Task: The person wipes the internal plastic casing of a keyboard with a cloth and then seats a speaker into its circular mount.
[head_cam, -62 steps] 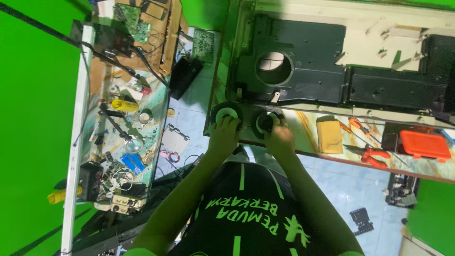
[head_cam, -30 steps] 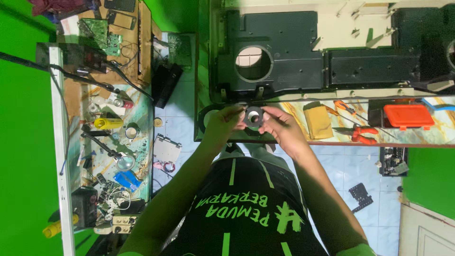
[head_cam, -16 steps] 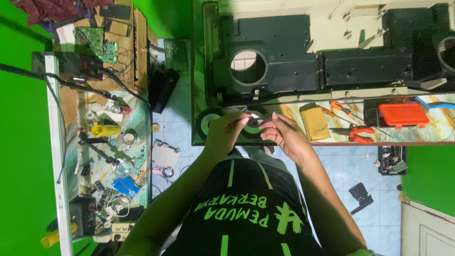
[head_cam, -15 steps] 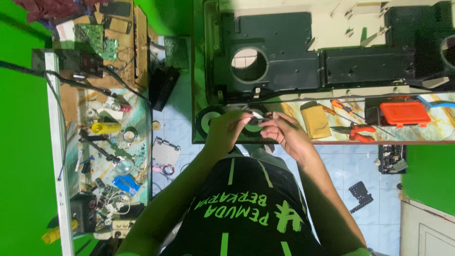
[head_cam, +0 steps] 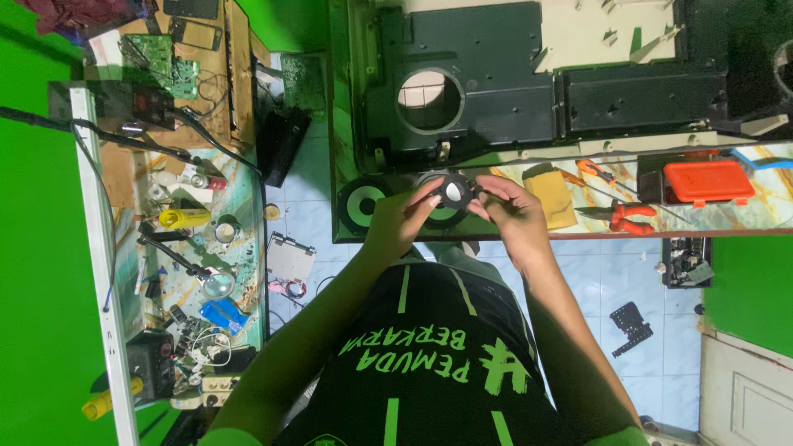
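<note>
Right now both hands meet over the near edge of the workbench (head_cam: 768,206), and they share one small round speaker (head_cam: 452,194). That speaker is black with a pale shiny middle, and it sits between the two hands, lifted a little off the bench top. The left hand (head_cam: 398,221) grips its rim from 9 o'clock, fingers curled around the edge. The right hand (head_cam: 514,213) pinches it from 3 o'clock with thumb and fingertips.

Just beside the left hand, at 9 o'clock from the held speaker, a second round speaker (head_cam: 361,202) lies flat on the bench with a green ring on its face. At 12 o'clock from the hands rests a big dark plastic housing (head_cam: 512,91) with a large round hole (head_cam: 429,99) in it. At 3 o'clock, past the right hand, lies a yellow cloth (head_cam: 552,192), then orange-handled pliers (head_cam: 624,216), and farther off an orange box (head_cam: 708,182).

Far out at 9 o'clock stands a side table (head_cam: 124,281) full of small stuff: a yellow bottle (head_cam: 183,218), a magnifying glass (head_cam: 218,285), green circuit boards (head_cam: 157,62) and loose wires. The floor below has pale blue tiles (head_cam: 652,281)
</note>
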